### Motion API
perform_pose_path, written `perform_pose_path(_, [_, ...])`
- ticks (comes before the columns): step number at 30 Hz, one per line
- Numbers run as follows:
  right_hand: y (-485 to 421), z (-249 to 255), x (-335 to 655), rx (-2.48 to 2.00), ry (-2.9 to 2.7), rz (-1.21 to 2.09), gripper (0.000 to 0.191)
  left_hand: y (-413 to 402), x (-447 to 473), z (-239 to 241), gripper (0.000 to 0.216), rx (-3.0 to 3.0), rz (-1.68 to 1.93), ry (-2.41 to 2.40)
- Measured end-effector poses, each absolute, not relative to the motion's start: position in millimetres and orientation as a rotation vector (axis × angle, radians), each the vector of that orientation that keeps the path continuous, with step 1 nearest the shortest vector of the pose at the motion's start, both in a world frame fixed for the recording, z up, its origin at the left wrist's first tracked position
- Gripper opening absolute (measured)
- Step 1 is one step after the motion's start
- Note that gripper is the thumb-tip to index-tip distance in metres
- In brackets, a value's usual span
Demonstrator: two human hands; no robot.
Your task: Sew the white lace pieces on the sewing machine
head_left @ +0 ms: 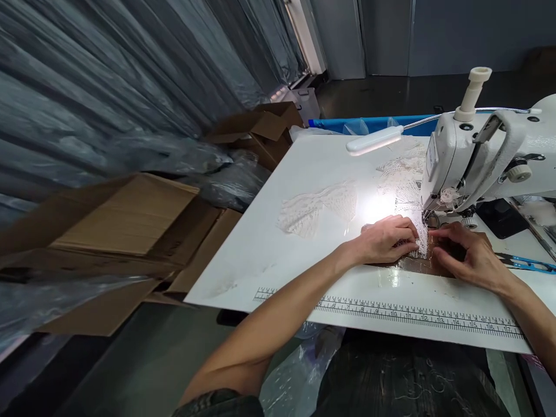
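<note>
My left hand (386, 239) lies on the white table (304, 174) with fingers curled over a strip of white lace (420, 240) just in front of the needle of a white sewing machine (486, 156). My right hand (467, 255) rests beside it on a brown patch, fingertips pinching the same lace near the presser foot. More white lace (402, 179) trails behind the machine, and another lace piece (317, 208) lies flat to the left.
A machine lamp (374, 141) shines on the work area. Blue thread snips (527, 264) lie to the right. A printed ruler (417, 315) runs along the table's front edge. Cardboard boxes (121, 231) and plastic-wrapped bundles stand to the left.
</note>
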State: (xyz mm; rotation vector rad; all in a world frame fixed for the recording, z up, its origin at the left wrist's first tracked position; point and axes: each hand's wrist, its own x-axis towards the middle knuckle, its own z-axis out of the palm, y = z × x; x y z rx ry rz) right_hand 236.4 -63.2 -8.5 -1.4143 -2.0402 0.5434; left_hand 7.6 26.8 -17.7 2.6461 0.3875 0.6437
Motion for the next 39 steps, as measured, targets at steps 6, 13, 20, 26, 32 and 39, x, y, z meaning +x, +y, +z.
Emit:
perform_pose_path(6, [-58,-9,222,-1.371,-2.12,0.428,0.024,25,11,-23,0.02,2.711,0.791,0.406])
perform_pose_path(13, [-59,-15,233,-1.387,-2.195,0.235,0.027,23,11,-20,0.023,2.615,0.965,0.492])
perform_pose_path(20, [-66,-17,234,-1.239,-2.379,0.154,0.034,21,13,-20,0.022,2.56,0.911,0.421])
perform_pose_path(26, [-70,-11,238,-1.232,-2.365,0.292,0.028,20,14,-27,0.024,2.817,0.72,0.388])
perform_pose_path(32, [-53,14,248,-1.357,-2.336,0.599,0.028,19,12,-20,0.027,3.009,0.604,0.296])
perform_pose_path(39, [-46,-10,246,-1.42,-2.255,0.395,0.035,15,13,-21,0.028,3.131,0.611,0.307])
